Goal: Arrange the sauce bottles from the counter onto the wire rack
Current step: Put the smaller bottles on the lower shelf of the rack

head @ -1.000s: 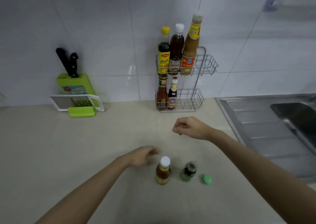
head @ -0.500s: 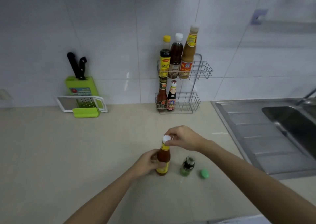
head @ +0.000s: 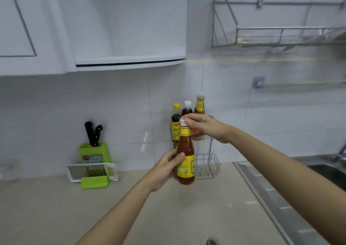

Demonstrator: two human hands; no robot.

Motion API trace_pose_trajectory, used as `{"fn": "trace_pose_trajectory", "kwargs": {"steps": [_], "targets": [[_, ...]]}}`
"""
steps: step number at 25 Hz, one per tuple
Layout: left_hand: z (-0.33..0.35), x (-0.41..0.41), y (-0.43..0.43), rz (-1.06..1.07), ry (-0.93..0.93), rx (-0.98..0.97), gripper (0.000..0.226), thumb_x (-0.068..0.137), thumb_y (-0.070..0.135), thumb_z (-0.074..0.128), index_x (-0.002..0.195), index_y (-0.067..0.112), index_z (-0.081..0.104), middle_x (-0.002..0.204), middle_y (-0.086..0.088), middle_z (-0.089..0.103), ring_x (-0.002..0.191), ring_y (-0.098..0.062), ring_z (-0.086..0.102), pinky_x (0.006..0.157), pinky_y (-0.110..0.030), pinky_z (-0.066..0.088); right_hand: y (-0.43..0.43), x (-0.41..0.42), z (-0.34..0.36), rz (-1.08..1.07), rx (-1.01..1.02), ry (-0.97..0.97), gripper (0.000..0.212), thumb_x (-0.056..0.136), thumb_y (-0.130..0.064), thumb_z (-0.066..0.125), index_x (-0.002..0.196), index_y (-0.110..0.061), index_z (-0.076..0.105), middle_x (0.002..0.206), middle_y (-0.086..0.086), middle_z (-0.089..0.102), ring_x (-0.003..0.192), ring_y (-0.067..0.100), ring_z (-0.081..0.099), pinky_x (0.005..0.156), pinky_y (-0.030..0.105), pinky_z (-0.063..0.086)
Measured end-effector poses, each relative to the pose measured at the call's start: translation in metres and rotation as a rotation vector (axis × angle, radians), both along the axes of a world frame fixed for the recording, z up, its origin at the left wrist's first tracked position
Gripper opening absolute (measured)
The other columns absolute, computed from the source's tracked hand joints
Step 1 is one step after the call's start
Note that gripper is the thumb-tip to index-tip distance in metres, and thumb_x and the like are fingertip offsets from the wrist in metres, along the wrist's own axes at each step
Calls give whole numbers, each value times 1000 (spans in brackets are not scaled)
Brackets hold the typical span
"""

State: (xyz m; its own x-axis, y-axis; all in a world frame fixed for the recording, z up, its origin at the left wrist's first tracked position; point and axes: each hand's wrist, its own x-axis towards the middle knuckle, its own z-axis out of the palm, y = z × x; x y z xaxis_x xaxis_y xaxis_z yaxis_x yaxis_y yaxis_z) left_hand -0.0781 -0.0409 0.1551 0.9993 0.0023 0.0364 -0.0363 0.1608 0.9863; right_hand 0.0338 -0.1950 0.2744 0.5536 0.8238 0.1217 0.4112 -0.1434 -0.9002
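An orange-red sauce bottle (head: 185, 151) with a yellow label and white cap is held upright in the air, in front of the wire rack (head: 207, 165). My left hand (head: 166, 167) grips its lower body. My right hand (head: 203, 126) pinches the white cap from the right. Behind it, the rack's top shelf holds three bottles: a dark one with a yellow cap (head: 175, 121), a brown one with a white cap (head: 187, 107) and a tall orange one (head: 199, 104). The held bottle and my hands hide the left part of the lower shelf.
A green knife block (head: 93, 151) with black handles and a white-and-green grater (head: 93, 172) stand at the back left of the beige counter (head: 56, 207). A steel sink (head: 299, 188) lies on the right. Wall cabinets and a steel dish rack (head: 280, 33) hang overhead.
The bottle has been lifted off the counter with both hands and brought up toward the rack. The camera has tilted up; the small green jar and its loose lid are out of view.
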Motion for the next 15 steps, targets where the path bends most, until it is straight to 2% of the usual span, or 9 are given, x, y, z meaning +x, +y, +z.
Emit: {"fn": "trace_pose_trajectory", "kwargs": {"steps": [4, 7, 11, 15], "targets": [[14, 15, -5, -31, -15, -49, 51, 86, 35, 59, 132, 15, 56, 126, -8, 67, 110, -21, 66, 86, -28, 56, -7, 11, 15, 20, 27, 5, 30, 100, -34, 43, 118, -21, 62, 107, -6, 67, 98, 3, 65, 72, 20, 55], [19, 22, -10, -17, -23, -57, 48, 87, 38, 59, 129, 16, 59, 124, -7, 69, 109, -18, 68, 82, -26, 57, -4, 18, 25, -6, -18, -74, 33, 101, -33, 41, 119, -14, 61, 108, 5, 66, 96, 11, 64, 72, 24, 56], [24, 33, -18, 60, -60, -25, 49, 84, 41, 61, 127, 17, 60, 121, -5, 71, 103, -13, 70, 76, -22, 57, 3, 24, 33, -87, -17, -114, 37, 100, -32, 43, 116, -3, 60, 89, 5, 63, 68, 1, 64, 59, 20, 53], [24, 45, -22, 89, -85, -18, 51, 84, 41, 62, 129, 19, 58, 124, -3, 70, 108, -13, 69, 78, -20, 57, 7, 31, 41, -166, -16, -155, 32, 94, -35, 56, 104, -6, 64, 76, 0, 62, 54, -1, 63, 50, 20, 51]]}}
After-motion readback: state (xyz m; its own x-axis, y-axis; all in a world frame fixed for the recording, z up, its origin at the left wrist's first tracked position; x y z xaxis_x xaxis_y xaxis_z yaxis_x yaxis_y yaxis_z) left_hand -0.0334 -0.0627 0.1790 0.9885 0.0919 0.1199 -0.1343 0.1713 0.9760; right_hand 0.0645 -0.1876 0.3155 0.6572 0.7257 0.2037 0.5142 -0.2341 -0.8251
